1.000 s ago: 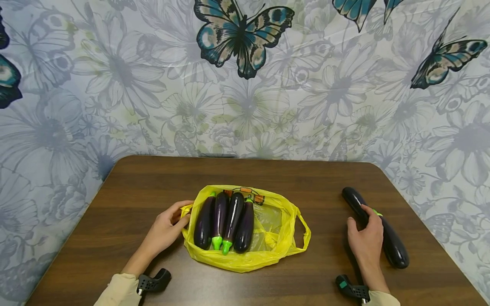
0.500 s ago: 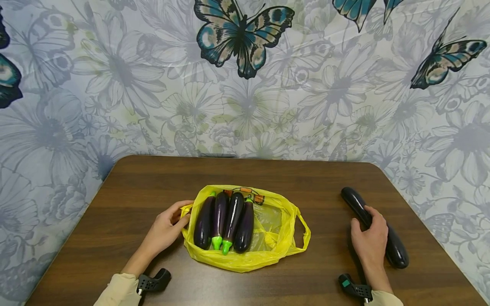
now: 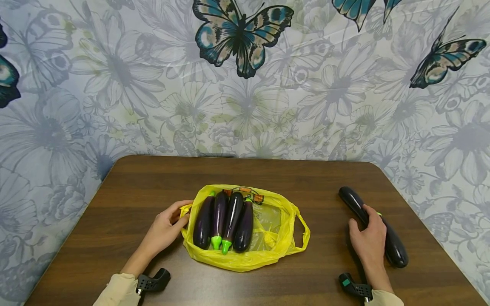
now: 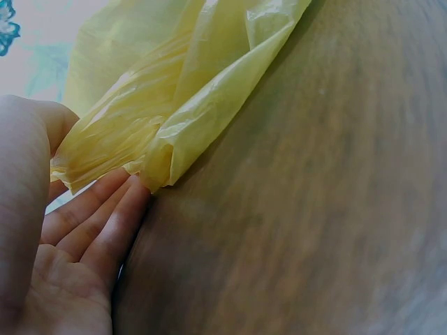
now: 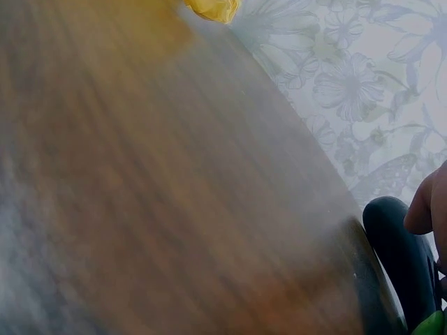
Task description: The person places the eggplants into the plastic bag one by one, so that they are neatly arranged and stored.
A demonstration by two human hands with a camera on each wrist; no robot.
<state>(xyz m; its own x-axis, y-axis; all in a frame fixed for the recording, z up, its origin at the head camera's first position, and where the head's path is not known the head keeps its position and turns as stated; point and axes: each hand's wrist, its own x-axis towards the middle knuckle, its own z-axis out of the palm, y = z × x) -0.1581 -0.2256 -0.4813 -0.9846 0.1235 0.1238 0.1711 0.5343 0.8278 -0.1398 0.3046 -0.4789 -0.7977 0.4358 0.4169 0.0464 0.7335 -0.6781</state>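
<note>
A yellow plastic bag (image 3: 245,263) lies spread open on the table, with several dark purple eggplants (image 3: 232,216) side by side in its left half. My left hand (image 3: 166,227) pinches the bag's left handle between thumb and fingers; the left wrist view shows the bunched yellow plastic (image 4: 126,132) at the fingertips. At the table's right side my right hand (image 3: 369,238) grips an eggplant (image 3: 351,199), thumb on one side and fingers over the other. A second eggplant (image 3: 396,250) lies beside that hand, partly hidden by it. In the right wrist view a thumb touches the dark eggplant (image 5: 394,237).
Brown wooden table (image 3: 153,178) under everything, with a wall covering (image 3: 126,106) of flowers and butterflies behind it. The bag's loop handle (image 3: 305,231) sticks out to the right. A black camera mount sits on each wrist.
My right hand has shifted slightly right along the eggplants, and the far one has moved a little left. The left hand and the bag stay essentially still.
</note>
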